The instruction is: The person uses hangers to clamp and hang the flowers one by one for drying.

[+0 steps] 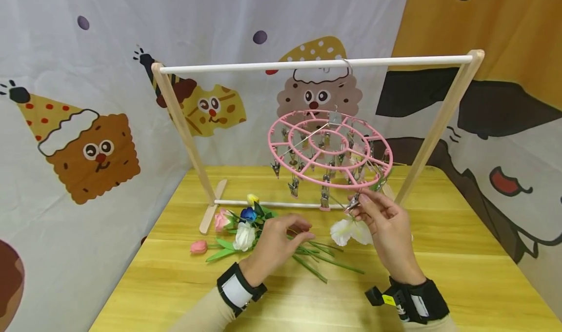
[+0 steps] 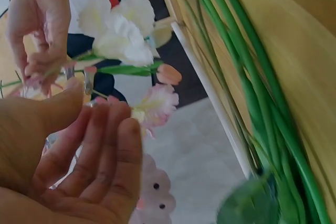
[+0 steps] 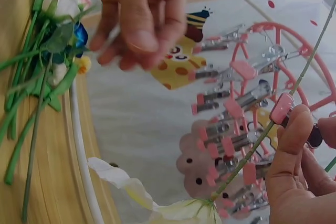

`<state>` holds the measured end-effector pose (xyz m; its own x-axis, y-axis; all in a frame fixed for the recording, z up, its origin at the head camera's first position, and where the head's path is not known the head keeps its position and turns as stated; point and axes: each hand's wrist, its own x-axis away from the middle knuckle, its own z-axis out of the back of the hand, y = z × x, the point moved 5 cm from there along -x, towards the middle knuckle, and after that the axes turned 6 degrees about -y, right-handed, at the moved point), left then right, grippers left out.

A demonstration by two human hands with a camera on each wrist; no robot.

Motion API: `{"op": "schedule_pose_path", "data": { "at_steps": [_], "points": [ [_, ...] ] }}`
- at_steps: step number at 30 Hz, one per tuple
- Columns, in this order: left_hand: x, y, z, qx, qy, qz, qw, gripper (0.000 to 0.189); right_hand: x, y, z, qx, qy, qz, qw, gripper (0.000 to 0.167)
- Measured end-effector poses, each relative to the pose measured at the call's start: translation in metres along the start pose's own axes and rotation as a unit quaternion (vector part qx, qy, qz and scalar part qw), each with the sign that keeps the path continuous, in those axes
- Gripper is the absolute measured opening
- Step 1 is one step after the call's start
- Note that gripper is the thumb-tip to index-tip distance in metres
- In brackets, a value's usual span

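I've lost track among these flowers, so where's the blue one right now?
In the head view, the blue flower lies left of centre, just above the white rose and right of the pink flower, the left hand to its lower right.

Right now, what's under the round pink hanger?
Metal clips hang beneath it, with a white flower below its near edge. The right hand covers part of that flower, so that part can't be seen.

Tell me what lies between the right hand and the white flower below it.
The right wrist view shows a green stem between the right hand and flower.
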<state>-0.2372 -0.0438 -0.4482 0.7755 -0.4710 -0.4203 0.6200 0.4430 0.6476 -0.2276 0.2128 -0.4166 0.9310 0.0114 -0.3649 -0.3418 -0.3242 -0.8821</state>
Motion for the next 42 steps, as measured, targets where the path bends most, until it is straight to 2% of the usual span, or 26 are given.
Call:
{"op": "schedule_pose_path", "data": {
  "at_steps": [5, 12, 16, 21, 25, 29, 32, 36, 42],
  "points": [
    [0.005, -0.013, 0.006, -0.047, -0.037, 0.032, 0.9977, 0.012, -0.006, -0.002, 0.012, 0.0, 0.008, -0.002, 1.0, 0.031],
    [0.011, -0.023, 0.005, -0.131, -0.081, 0.023, 0.9878, 0.007, -0.012, -0.003, 0.027, -0.009, 0.011, -0.009, 0.9999, 0.024],
    [0.012, -0.028, 0.003, -0.21, -0.088, -0.004, 0.9736, 0.011, -0.016, -0.003, 0.033, -0.023, 0.013, -0.007, 0.9996, 0.022],
    [0.011, -0.033, 0.002, -0.298, -0.094, -0.045, 0.9489, 0.014, -0.021, -0.003, 0.042, -0.025, 0.015, -0.011, 0.9995, 0.022],
    [0.01, -0.037, 0.003, -0.341, -0.097, -0.049, 0.9338, 0.013, -0.023, -0.002, 0.051, -0.025, 0.027, -0.018, 0.9992, 0.023],
    [0.009, -0.043, 0.002, -0.367, -0.102, -0.046, 0.9236, 0.011, -0.023, -0.002, 0.059, -0.017, 0.041, -0.02, 0.9988, 0.025],
    [0.008, -0.045, 0.001, -0.369, -0.101, -0.044, 0.9227, 0.011, -0.022, -0.001, 0.064, -0.005, 0.049, -0.02, 0.9986, 0.026],
    [0.006, -0.047, 0.001, -0.363, -0.101, -0.044, 0.9254, 0.01, -0.02, 0.0, 0.068, -0.003, 0.052, -0.018, 0.9985, 0.027],
    [0.005, -0.049, 0.0, -0.358, -0.097, -0.05, 0.9273, 0.007, -0.016, 0.002, 0.07, 0.007, 0.057, -0.02, 0.9982, 0.037]
  ]
}}
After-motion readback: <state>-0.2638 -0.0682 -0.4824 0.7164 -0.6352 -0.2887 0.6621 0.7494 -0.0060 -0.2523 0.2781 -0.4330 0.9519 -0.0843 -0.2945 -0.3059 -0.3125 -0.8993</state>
